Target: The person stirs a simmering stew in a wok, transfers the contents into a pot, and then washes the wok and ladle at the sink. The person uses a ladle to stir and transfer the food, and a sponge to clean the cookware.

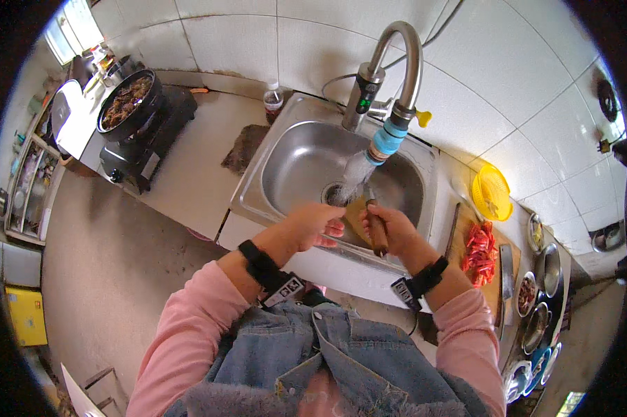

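Over the near part of the steel sink (266, 201), my right hand (393, 228) is closed round the brown wooden handle (377, 235) of a tool. The handle points toward me, and I cannot make out the tool's far end. A flat yellowish-tan piece (356, 221) shows between my hands; whether it belongs to the tool is unclear. My left hand (319, 226) is beside its left edge, fingers apart and partly bent, fingertips close to or touching it. Water (355, 174) runs from the curved faucet (414, 62) through a blue nozzle just beyond my hands.
At right, a cutting board (458, 240) bears sliced red peppers (480, 254) and a cleaver (506, 271). Beyond it stands a yellow basket (492, 193); several bowls line the right edge. Left, a dark pan (129, 101) of food sits on a portable stove (150, 153). A bottle (273, 104) stands behind the sink's left corner.
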